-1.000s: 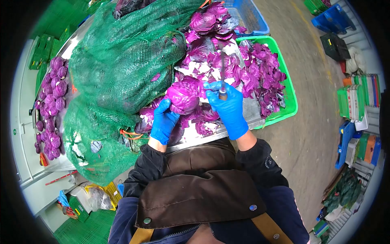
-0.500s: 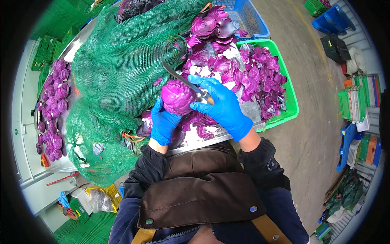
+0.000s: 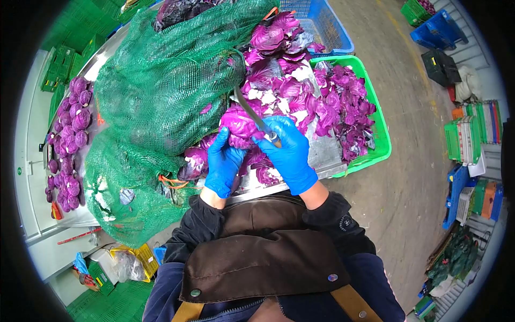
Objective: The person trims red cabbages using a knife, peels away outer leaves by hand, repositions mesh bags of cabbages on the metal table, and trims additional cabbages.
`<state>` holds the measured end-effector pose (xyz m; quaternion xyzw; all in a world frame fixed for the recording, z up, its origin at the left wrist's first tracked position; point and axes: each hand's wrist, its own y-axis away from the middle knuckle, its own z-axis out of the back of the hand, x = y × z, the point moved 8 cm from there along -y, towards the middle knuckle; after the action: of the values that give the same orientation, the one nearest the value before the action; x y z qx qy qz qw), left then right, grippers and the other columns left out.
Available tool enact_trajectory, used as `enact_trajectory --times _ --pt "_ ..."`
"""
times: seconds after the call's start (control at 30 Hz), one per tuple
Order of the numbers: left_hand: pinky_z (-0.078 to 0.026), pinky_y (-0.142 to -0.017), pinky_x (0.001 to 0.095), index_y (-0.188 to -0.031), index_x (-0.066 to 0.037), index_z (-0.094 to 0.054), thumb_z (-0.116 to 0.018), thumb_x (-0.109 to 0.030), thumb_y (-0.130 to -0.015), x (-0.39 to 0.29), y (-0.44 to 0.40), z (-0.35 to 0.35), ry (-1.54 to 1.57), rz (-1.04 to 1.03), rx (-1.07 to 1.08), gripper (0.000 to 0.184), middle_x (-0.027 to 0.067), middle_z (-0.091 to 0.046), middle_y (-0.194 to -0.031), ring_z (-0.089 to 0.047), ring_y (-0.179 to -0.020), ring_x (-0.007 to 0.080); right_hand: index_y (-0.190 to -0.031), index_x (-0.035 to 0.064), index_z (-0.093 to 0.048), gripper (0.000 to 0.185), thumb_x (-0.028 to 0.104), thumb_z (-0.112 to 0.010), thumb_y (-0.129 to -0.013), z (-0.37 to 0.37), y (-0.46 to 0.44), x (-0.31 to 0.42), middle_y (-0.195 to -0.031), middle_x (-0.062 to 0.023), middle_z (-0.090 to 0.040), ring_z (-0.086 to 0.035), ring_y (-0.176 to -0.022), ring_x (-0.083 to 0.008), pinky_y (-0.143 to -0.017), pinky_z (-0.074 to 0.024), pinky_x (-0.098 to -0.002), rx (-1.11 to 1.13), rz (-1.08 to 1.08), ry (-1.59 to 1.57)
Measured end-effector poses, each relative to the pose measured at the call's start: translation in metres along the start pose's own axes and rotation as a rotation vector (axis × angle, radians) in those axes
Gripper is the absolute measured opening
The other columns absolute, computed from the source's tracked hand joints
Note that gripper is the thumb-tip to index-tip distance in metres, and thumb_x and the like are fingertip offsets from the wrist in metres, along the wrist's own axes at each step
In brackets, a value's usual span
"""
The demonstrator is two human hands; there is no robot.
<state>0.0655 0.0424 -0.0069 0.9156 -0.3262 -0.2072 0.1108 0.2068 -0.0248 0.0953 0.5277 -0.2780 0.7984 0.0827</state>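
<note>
1. The round purple cabbage point(image 3: 240, 121) is held up above the near edge of the metal desk point(image 3: 328, 153); the fingers of the blue-gloved left hand point(image 3: 224, 163) are clasped around its near left side.
2. The blue-gloved right hand point(image 3: 288, 153) has its fingers wrapped on the handle of a knife with a curved, dark steel blade point(image 3: 247, 105), which points away from the body beside the cabbage; whether the edge touches cannot be told.
3. The step in hand looks like trimming outer leaves. Another cut would call for a steady left hold, with those fingers clear of the edge.
4. Loose purple leaves and pale scraps point(image 3: 292, 88) clutter the desk beyond; bulging green mesh sacks point(image 3: 155, 96) crowd the left.
5. A bright green plastic crate point(image 3: 383, 145) of leaves stands right, near a blue plastic crate point(image 3: 335, 32).
</note>
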Motion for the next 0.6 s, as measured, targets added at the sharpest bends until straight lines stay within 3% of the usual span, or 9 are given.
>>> enact_trajectory --times 0.13,0.2,0.23,0.27,0.33,0.4,0.47,0.53,0.6 --pt "-0.032 -0.11 0.0545 -0.14 -0.004 -0.038 -0.059 -0.032 -0.092 0.004 0.002 -0.003 0.071 0.041 -0.057 0.06 0.0175 -0.042 -0.143 -0.043 -0.13 0.0347 -0.096 0.005 -0.066 0.023 0.009 -0.076 -0.075 0.017 0.007 -0.013 -0.085 -0.0103 -0.065 -0.066 -0.075 -0.0212 -0.065 -0.0526 -0.0305 0.006 0.013 -0.165" --pt "-0.025 -0.112 0.059 -0.144 -0.008 -0.034 -0.059 -0.038 -0.09 -0.001 0.002 -0.01 0.206 0.036 0.041 0.066 0.0184 -0.035 -0.148 -0.036 -0.135 0.0362 -0.091 0.0042 -0.065 0.021 0.009 -0.076 -0.074 0.041 0.014 -0.049 -0.082 -0.0043 -0.068 -0.063 -0.071 -0.0136 -0.064 -0.0499 -0.0266 -0.032 -0.293 0.151" --pt "-0.021 -0.113 0.0613 -0.146 -0.01 -0.033 -0.062 -0.035 -0.086 -0.005 0.005 -0.009 0.198 0.021 0.031 0.071 0.0178 -0.032 -0.15 -0.031 -0.138 0.0363 -0.097 0.0029 -0.067 0.028 0.015 -0.076 -0.073 0.053 0.016 -0.069 -0.087 -0.0156 -0.068 -0.068 -0.075 -0.0201 -0.064 -0.0531 -0.0326 0.079 -0.516 0.33" --pt "-0.021 -0.113 0.0613 -0.146 -0.01 -0.033 -0.062 -0.035 -0.086 -0.008 0.009 -0.006 0.196 0.022 0.037 0.071 0.0178 -0.032 -0.15 -0.031 -0.138 0.0363 -0.107 0.0058 -0.066 0.036 0.023 -0.077 -0.077 0.056 0.021 -0.095 -0.086 -0.0116 -0.069 -0.067 -0.072 -0.0179 -0.058 -0.052 -0.0305 0.124 -0.39 0.405" --pt "-0.022 -0.116 0.0531 -0.144 -0.004 -0.033 -0.07 -0.024 -0.077 -0.011 0.014 -0.007 0.047 0.01 0.108 0.079 0.0155 -0.036 -0.148 -0.035 -0.136 0.0341 -0.118 0.0092 -0.062 0.045 0.035 -0.074 -0.083 0.045 0.013 -0.058 -0.087 -0.0065 -0.069 -0.063 -0.063 -0.0137 -0.049 -0.0478 -0.0264 -0.02 -0.565 -0.29" --pt "-0.025 -0.116 0.0437 -0.144 -0.001 -0.033 -0.074 -0.014 -0.063 -0.007 0.021 -0.046 -0.306 0.073 0.169 0.091 0.014 -0.041 -0.144 -0.038 -0.135 0.0284 -0.128 0.0074 -0.055 0.057 0.04 -0.072 -0.084 0.023 0.01 -0.031 -0.081 -0.002 -0.063 -0.052 -0.048 -0.0064 -0.042 -0.0411 -0.0218 0.198 -0.889 -0.616" --pt "-0.027 -0.115 0.0389 -0.145 -0.001 -0.03 -0.075 -0.013 -0.062 0.001 0.019 -0.097 -0.624 -0.014 0.5 0.095 0.0129 -0.039 -0.145 -0.039 -0.134 0.0265 -0.132 0.0062 -0.052 0.061 0.039 -0.072 -0.084 0.016 0.005 -0.032 -0.079 -0.0012 -0.061 -0.051 -0.049 -0.0065 -0.043 -0.0413 -0.0218 0.342 -0.76 -0.487" --pt "-0.034 -0.111 0.0386 -0.148 -0.005 -0.026 -0.076 -0.015 -0.063 -0.005 0.016 -0.091 -0.676 -0.131 0.367 0.099 0.0122 -0.032 -0.149 -0.041 -0.133 0.0275 -0.128 0.0061 -0.054 0.057 0.032 -0.076 -0.082 0.019 0.001 -0.034 -0.079 -0.0005 -0.061 -0.051 -0.05 -0.0058 -0.044 -0.0414 -0.0216 0.315 -0.712 -0.5" --pt "-0.044 -0.104 0.0383 -0.149 -0.008 -0.026 -0.076 -0.019 -0.069 0.007 0.033 -0.073 -0.459 0.047 0.121 0.095 0.0121 -0.033 -0.148 -0.042 -0.132 0.0283 -0.123 0.0041 -0.055 0.052 0.019 -0.078 -0.079 0.03 -0.006 -0.016 -0.077 -0.0002 -0.06 -0.051 -0.052 -0.0058 -0.047 -0.0423 -0.0219 0.082 -0.432 -0.567"
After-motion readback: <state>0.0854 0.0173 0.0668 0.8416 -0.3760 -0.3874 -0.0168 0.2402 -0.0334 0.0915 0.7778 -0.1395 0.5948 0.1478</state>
